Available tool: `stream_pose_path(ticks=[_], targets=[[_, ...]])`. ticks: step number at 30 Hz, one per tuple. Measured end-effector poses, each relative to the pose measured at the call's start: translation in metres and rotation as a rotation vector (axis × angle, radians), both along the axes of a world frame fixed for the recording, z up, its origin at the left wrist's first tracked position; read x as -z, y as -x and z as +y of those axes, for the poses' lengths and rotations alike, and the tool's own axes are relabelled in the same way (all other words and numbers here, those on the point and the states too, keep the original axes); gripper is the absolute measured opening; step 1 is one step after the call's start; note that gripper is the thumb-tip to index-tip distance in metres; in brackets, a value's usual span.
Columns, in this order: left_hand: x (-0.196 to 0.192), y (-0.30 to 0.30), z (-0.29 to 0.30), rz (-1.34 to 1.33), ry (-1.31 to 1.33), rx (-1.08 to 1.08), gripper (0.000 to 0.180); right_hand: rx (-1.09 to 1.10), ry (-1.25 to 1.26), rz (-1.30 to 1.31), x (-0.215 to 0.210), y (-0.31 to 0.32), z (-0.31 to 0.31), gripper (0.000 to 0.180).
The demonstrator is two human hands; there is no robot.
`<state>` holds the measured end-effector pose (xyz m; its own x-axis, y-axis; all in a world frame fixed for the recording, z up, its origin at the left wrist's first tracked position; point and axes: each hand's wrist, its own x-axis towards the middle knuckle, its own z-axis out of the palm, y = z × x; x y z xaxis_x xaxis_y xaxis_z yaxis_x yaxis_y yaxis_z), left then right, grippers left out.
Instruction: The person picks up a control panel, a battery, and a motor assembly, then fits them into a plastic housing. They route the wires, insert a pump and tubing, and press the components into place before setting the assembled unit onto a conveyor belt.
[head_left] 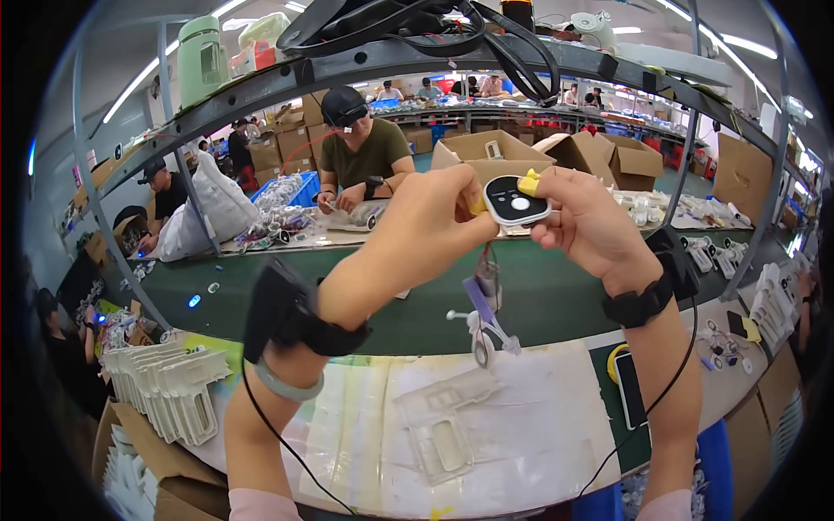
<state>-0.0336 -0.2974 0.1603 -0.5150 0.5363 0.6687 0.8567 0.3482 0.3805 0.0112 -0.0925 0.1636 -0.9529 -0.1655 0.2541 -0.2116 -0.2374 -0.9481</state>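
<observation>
In front of me, above the work mat, a small rounded panel (504, 200) with a black face, white rim and white round button is held between both hands. My left hand (421, 221) pinches its left edge. My right hand (591, 217) grips its right edge, thumb and fingers around the rim. Yellow finger covers show on both hands. Thin wires hang below the panel, bearing a cylindrical part (489, 282), a purple strip (479, 300) and a white plastic piece (497, 328). Under these, a whitish plastic frame (426, 438) lies flat on the mat (347, 425).
Beyond the mat runs a green belt (391, 317). Nested white housings (174, 382) stand at left; a phone (630, 391) lies at right. A metal shelf (365, 69) with hanging black straps spans overhead. Across the belt, a co-worker (369, 152) sits near cardboard boxes (504, 161).
</observation>
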Motion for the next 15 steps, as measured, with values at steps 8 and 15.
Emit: stream_pose_path(ticks=[8, 15], targets=[[0.018, 0.012, -0.004, 0.462, 0.073, -0.426, 0.021, 0.151, -0.02, 0.002, 0.007, 0.018, -0.006, 0.016], [0.004, 0.019, -0.019, 0.952, -0.073, -0.403, 0.011, 0.094, 0.035, 0.001, 0.005, 0.022, -0.013, 0.021]])
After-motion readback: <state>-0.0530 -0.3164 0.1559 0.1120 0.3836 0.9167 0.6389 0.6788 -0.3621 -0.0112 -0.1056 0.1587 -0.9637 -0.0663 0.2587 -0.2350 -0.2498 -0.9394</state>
